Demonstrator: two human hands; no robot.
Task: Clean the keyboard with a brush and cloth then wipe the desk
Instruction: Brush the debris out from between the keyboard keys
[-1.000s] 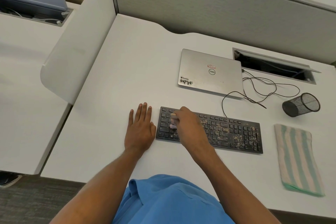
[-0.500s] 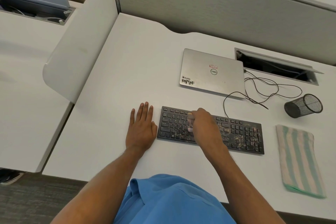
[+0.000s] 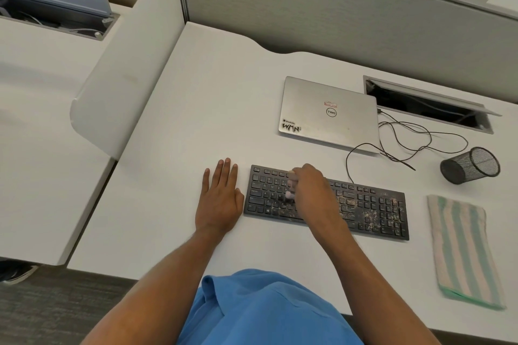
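A black keyboard (image 3: 370,210) lies on the white desk (image 3: 196,120), with pale crumbs and dust over its right half. My right hand (image 3: 311,190) is closed over the keyboard's middle-left keys, gripping a small brush (image 3: 290,193) whose pale end shows at my fingers; most of it is hidden. My left hand (image 3: 220,199) rests flat on the desk, fingers apart, touching the keyboard's left edge. A green-and-cream striped cloth (image 3: 462,252) lies folded to the right of the keyboard.
A shut silver laptop (image 3: 328,115) sits behind the keyboard, with loose black cables (image 3: 414,140) beside it. A black mesh pen cup (image 3: 471,165) lies tipped on its side at the right. An open cable hatch (image 3: 426,103) and grey partition stand at the back.
My right hand with the brush has swept rightward from the keyboard's left end toward its middle. My left hand has stayed flat in place.
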